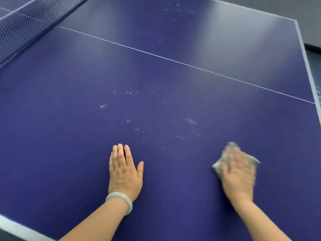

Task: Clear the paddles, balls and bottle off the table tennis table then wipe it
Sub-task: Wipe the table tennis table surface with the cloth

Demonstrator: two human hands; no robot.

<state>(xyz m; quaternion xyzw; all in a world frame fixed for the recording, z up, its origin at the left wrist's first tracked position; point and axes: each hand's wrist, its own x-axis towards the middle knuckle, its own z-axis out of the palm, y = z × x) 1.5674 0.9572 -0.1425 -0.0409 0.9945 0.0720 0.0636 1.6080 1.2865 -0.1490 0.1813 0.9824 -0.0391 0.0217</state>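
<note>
Wiping: my right hand [238, 174] lay flat on a crumpled grey cloth [219, 166], pressing it onto the table tennis table [69, 119]; hand and cloth both came out blurred.
Right hand: palm down, fingers stretched out and close together over the cloth. They looked straight rather than curled round it, though the blur hid finer detail.
Cloth: under my right palm and fingers, with corners poking out past the fingertips and on either side. It sat on the near part of the table, right of middle.
Left hand: my left hand [125, 173] was spread flat on the blue surface, palm down, fingers straight and together, thumb angled out to the right. It held nothing and lay well apart from the right hand.
Wrist: a pale jade-coloured bangle [121, 199] ringed my left wrist, just above the table top.
Table: the dark blue top filled nearly the whole view. A white edge band [17, 226] crossed the near left corner, and another ran down the far right side.
Centre line: a thin white centre line [173, 60] ran diagonally from near the net to the right edge.
Net: a dark mesh net [26, 23] stood across the table at upper left.
Marks: whitish specks [191, 121] were scattered beyond both hands, short of the centre line, with a fainter scatter past it.
Floor: grey floor [295, 7] showed beyond the far edge, upper right.
</note>
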